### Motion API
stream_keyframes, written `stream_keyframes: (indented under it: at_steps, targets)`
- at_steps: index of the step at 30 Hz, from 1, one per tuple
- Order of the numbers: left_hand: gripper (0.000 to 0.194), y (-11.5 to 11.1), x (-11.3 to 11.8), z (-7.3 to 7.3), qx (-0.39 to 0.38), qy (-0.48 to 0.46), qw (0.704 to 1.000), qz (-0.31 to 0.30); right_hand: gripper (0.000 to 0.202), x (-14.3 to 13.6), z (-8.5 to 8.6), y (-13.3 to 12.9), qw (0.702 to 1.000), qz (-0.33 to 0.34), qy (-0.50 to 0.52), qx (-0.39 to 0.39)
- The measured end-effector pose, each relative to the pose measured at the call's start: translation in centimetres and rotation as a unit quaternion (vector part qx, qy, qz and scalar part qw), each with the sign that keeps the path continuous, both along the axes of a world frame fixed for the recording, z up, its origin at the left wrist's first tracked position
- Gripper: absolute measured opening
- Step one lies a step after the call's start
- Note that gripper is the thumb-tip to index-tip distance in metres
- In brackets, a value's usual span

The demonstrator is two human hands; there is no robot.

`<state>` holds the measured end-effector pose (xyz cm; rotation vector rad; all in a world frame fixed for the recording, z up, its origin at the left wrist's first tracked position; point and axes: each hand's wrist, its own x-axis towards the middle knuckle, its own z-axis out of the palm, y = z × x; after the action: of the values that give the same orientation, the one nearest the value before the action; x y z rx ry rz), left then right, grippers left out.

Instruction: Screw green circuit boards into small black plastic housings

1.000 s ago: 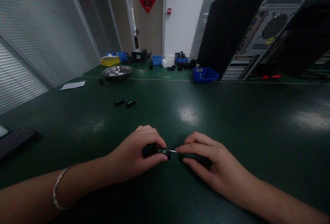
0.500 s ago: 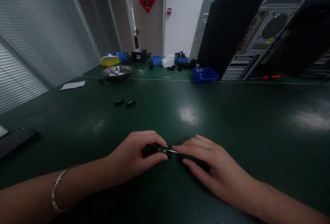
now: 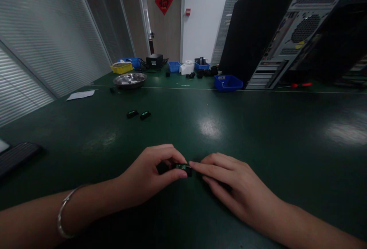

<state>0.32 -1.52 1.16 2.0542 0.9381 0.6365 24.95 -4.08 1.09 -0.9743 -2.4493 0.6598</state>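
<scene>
Far left on my feed: a black keyboard point(image 3: 21, 158) at the table's point(image 3: 266, 134) left side, well apart from the work. Right of it and farther off, two small black pieces point(image 3: 139, 114) with green on top lie side by side, beyond the left hand point(image 3: 150, 170).

Left grip: thumb below, fingers above, pinching a small black housing point(image 3: 182, 167) with a green board showing. I read the housing as just right of the left palm, at the thumb tip. Long axis runs left to right, roughly level; its left end is lost in shadow under my left fingers. Whether it touches the table, I cannot tell.

Key relation: the housing's right end faces the right hand point(image 3: 233, 180). The left is the nearer hand, since it holds the piece; my right index fingertip is at that right end, touching or just beside it. A small bright glint point(image 3: 189, 167) shows there. Right thumb sits lower and nearer me, with a dark gap between; I cannot tell whether the right grip closes on anything.

Farther right, beyond both hands: a blue bin point(image 3: 228, 83).
</scene>
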Motion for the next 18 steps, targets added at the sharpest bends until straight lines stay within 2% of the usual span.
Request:
stream_keyframes:
  at_steps: [8, 14, 18]
  targets:
    - [0.012, 0.00, 0.12, -0.02, -0.039, -0.044, 0.998, 0.014, 0.046, 0.11, 0.06, -0.15, 1.000, -0.004, 0.019, -0.011]
    - [0.013, -0.06, 0.50, -0.16, -0.117, -0.105, 0.987, 0.011, 0.045, -0.04, 0.01, -0.16, 0.999, 0.002, 0.043, -0.020]
    - [0.011, -0.02, 0.44, -0.30, -0.094, -0.086, 0.992, 0.013, 0.045, -0.05, -0.01, -0.12, 0.998, 0.000, 0.051, -0.026]
